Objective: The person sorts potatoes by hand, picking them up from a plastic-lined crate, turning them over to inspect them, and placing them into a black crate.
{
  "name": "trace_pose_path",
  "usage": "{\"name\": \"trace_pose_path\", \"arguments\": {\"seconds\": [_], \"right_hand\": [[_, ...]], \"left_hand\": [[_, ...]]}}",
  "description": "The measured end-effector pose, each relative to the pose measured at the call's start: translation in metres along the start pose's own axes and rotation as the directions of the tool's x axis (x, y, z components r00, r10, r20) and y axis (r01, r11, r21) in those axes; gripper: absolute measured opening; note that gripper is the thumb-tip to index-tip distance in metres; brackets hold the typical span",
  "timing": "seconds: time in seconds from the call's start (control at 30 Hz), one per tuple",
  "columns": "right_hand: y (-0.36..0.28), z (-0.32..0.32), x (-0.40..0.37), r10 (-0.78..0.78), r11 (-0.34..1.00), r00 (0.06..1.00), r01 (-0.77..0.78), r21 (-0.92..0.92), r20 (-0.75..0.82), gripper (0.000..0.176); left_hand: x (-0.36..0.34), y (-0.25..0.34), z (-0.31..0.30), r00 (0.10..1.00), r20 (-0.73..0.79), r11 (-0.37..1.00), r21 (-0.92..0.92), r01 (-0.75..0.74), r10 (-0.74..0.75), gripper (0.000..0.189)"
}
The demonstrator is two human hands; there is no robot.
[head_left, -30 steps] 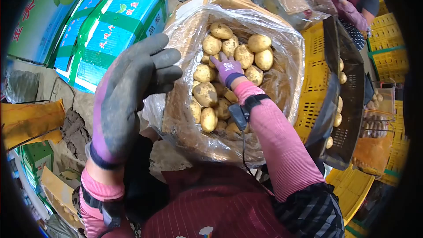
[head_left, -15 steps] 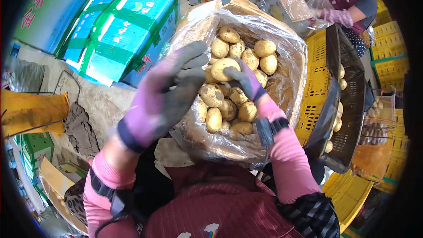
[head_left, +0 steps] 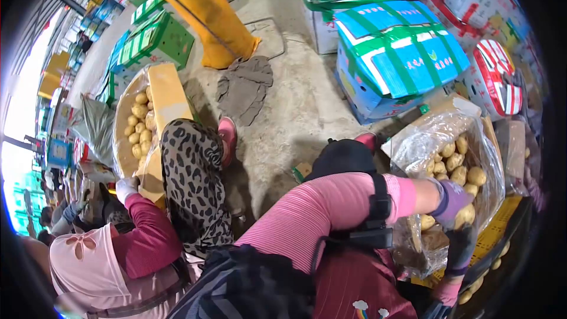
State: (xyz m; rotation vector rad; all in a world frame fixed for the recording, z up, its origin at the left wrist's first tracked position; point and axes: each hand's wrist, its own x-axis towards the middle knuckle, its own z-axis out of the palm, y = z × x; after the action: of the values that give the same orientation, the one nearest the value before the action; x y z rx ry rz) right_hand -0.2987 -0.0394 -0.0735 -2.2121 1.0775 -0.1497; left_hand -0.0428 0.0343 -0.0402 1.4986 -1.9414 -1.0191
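Head view looks down and to the left across a concrete floor. At far left a co-worker's white-gloved hand [head_left: 126, 188] rests at the lower edge of a plastic-lined carton of potatoes [head_left: 139, 124]. That carton is tipped on its side toward that person, which seems to keep its contents within easy reach. The co-worker's leopard-print trousers [head_left: 192, 183] are beside it. Farther back a yellow sack [head_left: 201, 12] slumps on the ground, with a grey cloth [head_left: 245, 85] dropped flat just in front of it. Blue-and-green cartons [head_left: 401, 53] are stacked right of centre, closed and banded.

The person's own arm, in a pink striped sleeve, reaches across to the right. The purple-gloved left hand [head_left: 452, 201] is curled around a potato [head_left: 466, 215], gripping it over the mouth of a second carton's plastic liner [head_left: 437, 142]. That liner is folded out over the rim, probably so that it stays open, and more potatoes [head_left: 458, 174] lie heaped inside.

Just below, the grey-gloved right hand [head_left: 458, 254] comes up beneath the held potato. Whether it grips anything cannot be told. A yellow crate [head_left: 502, 224] stands at the right edge.
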Motion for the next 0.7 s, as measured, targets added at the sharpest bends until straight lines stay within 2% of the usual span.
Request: {"name": "trace_pose_path", "arguments": {"seconds": [0.03, 0.07, 0.1, 0.17, 0.2, 0.3, 0.33, 0.37, 0.4, 0.43, 0.47, 0.5, 0.53, 0.57, 0.6, 0.63, 0.7], "right_hand": [[-0.014, 0.012, -0.003, -0.005, 0.903, 0.995, 0.047, 0.426, -0.099, 0.060], [-0.030, 0.011, -0.011, -0.018, 0.927, 0.997, 0.047, 0.373, -0.081, 0.066], [-0.025, 0.013, -0.013, -0.029, 0.928, 0.997, 0.054, 0.369, -0.074, 0.066], [-0.005, 0.013, -0.025, -0.024, 0.977, 0.989, 0.053, 0.205, -0.144, 0.067], [-0.010, 0.013, -0.029, -0.109, 0.983, 0.978, 0.132, 0.124, -0.177, 0.060], [-0.038, 0.006, -0.030, -0.228, 0.973, 0.962, 0.232, 0.014, -0.151, 0.057], [-0.025, 0.006, -0.028, -0.113, 0.954, 0.984, 0.147, 0.262, -0.140, 0.066], [-0.017, 0.009, -0.027, -0.116, 0.955, 0.985, 0.147, 0.259, -0.132, 0.066], [-0.009, 0.013, -0.027, -0.085, 0.874, 0.983, 0.152, 0.462, -0.164, 0.071], [-0.002, 0.013, -0.027, -0.046, 0.749, 0.981, 0.160, 0.643, -0.191, 0.076], [0.004, -0.004, -0.029, 0.105, 0.447, 0.992, -0.104, 0.888, 0.063, 0.083], [0.014, -0.003, -0.028, 0.103, 0.445, 0.993, -0.103, 0.889, 0.064, 0.083], [0.022, 0.003, -0.026, 0.040, 0.829, 0.992, 0.034, 0.559, -0.120, 0.076], [0.032, 0.008, -0.025, -0.100, 0.990, 0.963, 0.121, 0.067, -0.248, 0.070], [0.053, -0.006, -0.016, -0.191, 0.970, 0.944, 0.140, -0.197, -0.270, 0.067], [0.075, -0.019, -0.008, -0.280, 0.884, 0.915, 0.129, -0.449, -0.290, 0.064], [0.100, -0.043, -0.009, -0.326, 0.769, 0.879, 0.032, -0.638, -0.349, 0.057]], "left_hand": [[-0.002, 0.001, 0.001, 0.999, 0.043, 1.000, 0.017, -0.019, 0.019, 0.081], [0.004, -0.003, 0.011, 0.998, 0.047, 0.999, 0.038, -0.034, 0.032, 0.079], [0.004, -0.004, 0.014, 0.995, 0.025, 0.994, 0.059, -0.096, 0.095, 0.063], [-0.001, -0.003, 0.014, 0.994, 0.028, 0.993, 0.044, -0.105, 0.104, 0.061], [-0.005, -0.005, 0.012, 0.994, 0.027, 0.994, 0.038, -0.103, 0.102, 0.060], [-0.006, -0.006, 0.009, 0.995, 0.005, 0.995, 0.019, -0.100, 0.100, 0.057], [-0.004, -0.006, 0.009, 0.994, -0.004, 0.994, 0.010, -0.105, 0.105, 0.056], [-0.003, -0.006, 0.008, 0.994, -0.014, 0.994, -0.002, -0.105, 0.105, 0.055], [-0.001, -0.005, 0.008, 0.994, -0.022, 0.994, -0.011, -0.109, 0.109, 0.054], [0.001, -0.004, 0.008, 0.993, -0.031, 0.993, -0.020, -0.114, 0.113, 0.053], [0.002, -0.003, 0.006, 0.992, -0.044, 0.992, -0.029, -0.121, 0.119, 0.052], [0.006, -0.003, 0.006, 0.991, -0.055, 0.991, -0.039, -0.125, 0.123, 0.051], [0.008, -0.001, 0.005, 0.990, -0.073, 0.991, -0.048, -0.126, 0.122, 0.050], [0.010, -0.001, 0.005, 0.988, -0.094, 0.990, -0.062, -0.126, 0.119, 0.049], [0.016, 0.001, 0.005, 0.984, -0.129, 0.988, -0.081, -0.130, 0.119, 0.048], [0.019, 0.001, 0.004, 0.979, -0.163, 0.986, -0.097, -0.137, 0.120, 0.047], [0.015, 0.004, -0.003, 0.960, -0.257, 0.980, -0.136, -0.148, 0.109, 0.046]]}}
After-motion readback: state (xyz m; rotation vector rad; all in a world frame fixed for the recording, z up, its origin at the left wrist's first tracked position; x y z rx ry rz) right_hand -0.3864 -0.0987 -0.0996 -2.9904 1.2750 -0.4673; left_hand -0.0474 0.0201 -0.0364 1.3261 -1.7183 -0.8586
